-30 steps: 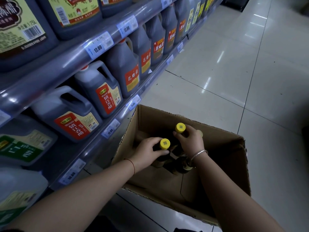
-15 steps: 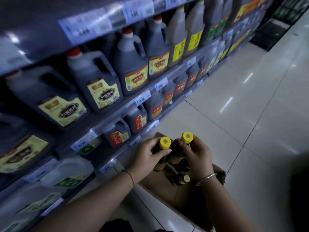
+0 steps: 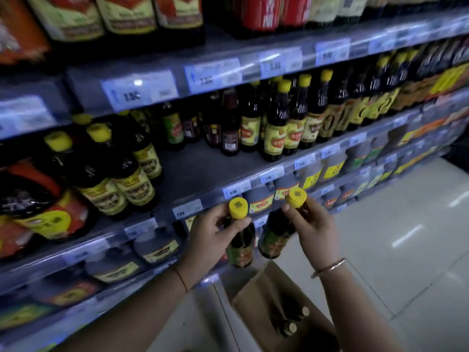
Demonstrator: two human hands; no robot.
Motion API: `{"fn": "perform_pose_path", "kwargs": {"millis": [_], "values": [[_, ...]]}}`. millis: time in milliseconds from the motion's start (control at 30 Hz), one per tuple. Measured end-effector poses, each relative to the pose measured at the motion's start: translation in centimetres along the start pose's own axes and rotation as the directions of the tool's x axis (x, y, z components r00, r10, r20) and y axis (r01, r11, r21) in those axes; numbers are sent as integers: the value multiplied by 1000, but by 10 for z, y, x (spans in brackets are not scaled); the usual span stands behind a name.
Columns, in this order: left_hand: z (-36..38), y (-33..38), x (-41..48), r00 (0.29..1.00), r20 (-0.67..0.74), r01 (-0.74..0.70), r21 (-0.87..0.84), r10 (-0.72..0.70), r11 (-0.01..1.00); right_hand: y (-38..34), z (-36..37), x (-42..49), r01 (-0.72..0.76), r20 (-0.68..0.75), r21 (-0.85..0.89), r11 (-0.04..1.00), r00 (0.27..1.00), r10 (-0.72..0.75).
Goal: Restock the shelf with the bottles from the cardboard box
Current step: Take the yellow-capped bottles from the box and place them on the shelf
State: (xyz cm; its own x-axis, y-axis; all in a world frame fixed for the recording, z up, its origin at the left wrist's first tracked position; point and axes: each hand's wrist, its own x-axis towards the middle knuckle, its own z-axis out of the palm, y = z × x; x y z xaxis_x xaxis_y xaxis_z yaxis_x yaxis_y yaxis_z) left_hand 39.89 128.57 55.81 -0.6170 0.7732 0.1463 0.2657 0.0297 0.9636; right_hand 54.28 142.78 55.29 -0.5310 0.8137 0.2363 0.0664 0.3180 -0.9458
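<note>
Both hands have come up out of the cardboard box (image 3: 256,298) since a second ago, each bringing a bottle, and the view has swung from the floor jugs up to the row of small bottles. Left hand (image 3: 210,237) wraps the neck of the left bottle (image 3: 241,247) just under its yellow cap, thumb across the front, fingers curled behind; wrist straight, forearm running in from 7 o'clock. Right hand (image 3: 314,224) pinches the right bottle (image 3: 275,235) at the cap end, fingertips pressed around the cap and neck, body hanging tilted toward 7 o'clock. Both bottles sit just below the lip of the shelf (image 3: 203,174), whose bare gap lies at 12 o'clock from the hands, between stocked rows. Risks, as I judge them: neck-only grips leave the heavy bodies free to swing, so the two could knock together, being nearly touching now; the tilted right one could slip or catch the price strip on the way up; a careless push could topple neighbours. More bottles (image 3: 289,323) remain in the box at 6 o'clock.
</note>
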Motion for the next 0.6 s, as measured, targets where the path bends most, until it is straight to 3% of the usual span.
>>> {"fn": "perform_pose_path", "kwargs": {"millis": [267,600], "values": [[-54,57,23,989,-139,-40,47,46,998,-74,36,48,58,132,96,994,989,-71],[-100,43,88,950,-294,-89,61,104,994,-81,97,108,130,230,137,982,960,-159]]}}
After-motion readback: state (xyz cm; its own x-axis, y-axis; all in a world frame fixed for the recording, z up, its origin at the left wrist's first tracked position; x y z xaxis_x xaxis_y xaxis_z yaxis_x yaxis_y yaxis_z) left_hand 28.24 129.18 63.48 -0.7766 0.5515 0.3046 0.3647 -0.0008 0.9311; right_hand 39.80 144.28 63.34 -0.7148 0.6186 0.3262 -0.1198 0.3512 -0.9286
